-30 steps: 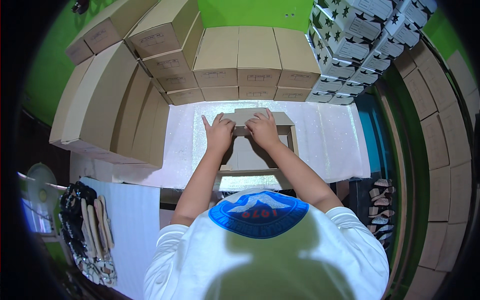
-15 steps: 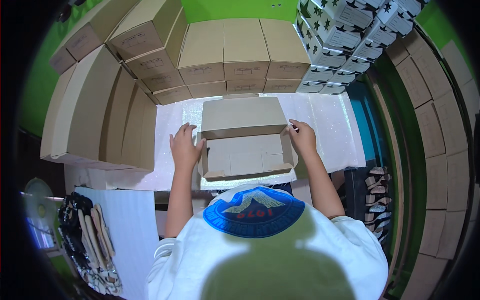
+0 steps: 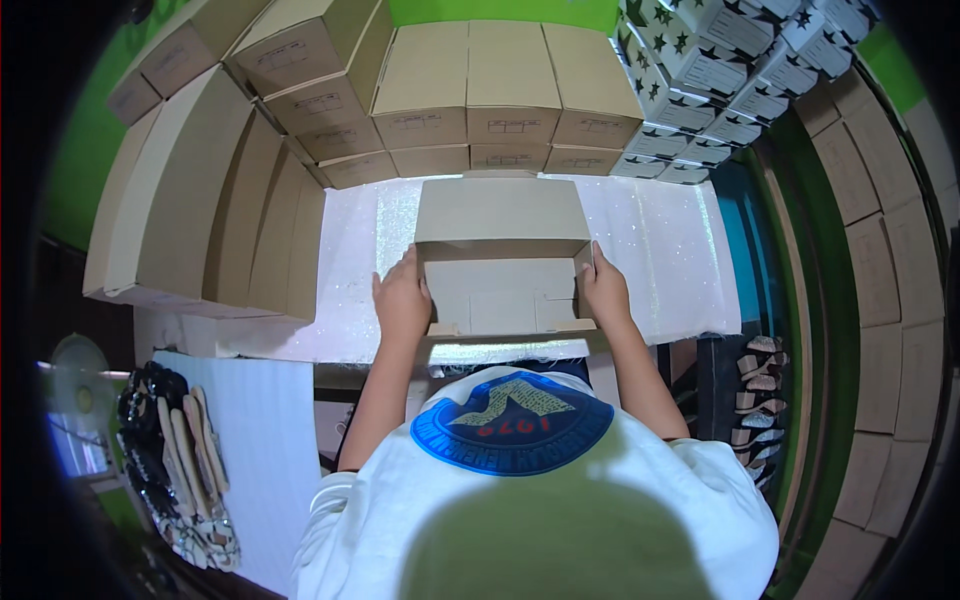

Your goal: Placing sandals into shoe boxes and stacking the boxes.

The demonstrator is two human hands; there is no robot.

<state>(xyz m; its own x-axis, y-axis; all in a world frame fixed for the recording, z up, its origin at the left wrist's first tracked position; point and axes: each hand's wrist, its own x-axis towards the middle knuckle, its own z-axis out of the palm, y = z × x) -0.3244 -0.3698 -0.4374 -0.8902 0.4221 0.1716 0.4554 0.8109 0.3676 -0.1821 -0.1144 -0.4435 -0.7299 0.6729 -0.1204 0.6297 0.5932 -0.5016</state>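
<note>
An open brown cardboard box [image 3: 480, 290] with its lid flap raised at the far side is in front of me, bare inside. My left hand [image 3: 403, 292] lies along its left wall, fingers together and pointing away from me. On the opposite side my right hand [image 3: 606, 288] grips the right wall, fingertips near the back corner. Between them the two hands hold the box by its ends. The fingers' undersides and parts of the box's outer walls are hidden.
Stacked brown boxes [image 3: 515, 80] line the back of the white sparkly table cover [image 3: 660, 270]. Open boxes [image 3: 180, 200] stand on the left. Star-patterned boxes [image 3: 690, 50] are piled at the back right. Shoes [image 3: 760, 400] lie at the right, and more shoes [image 3: 190, 440] at the lower left.
The right hand has moved from the box's back right corner down onto its right wall. My left hand has closed in on the left wall, and the side flaps that stuck out now stand up.
</note>
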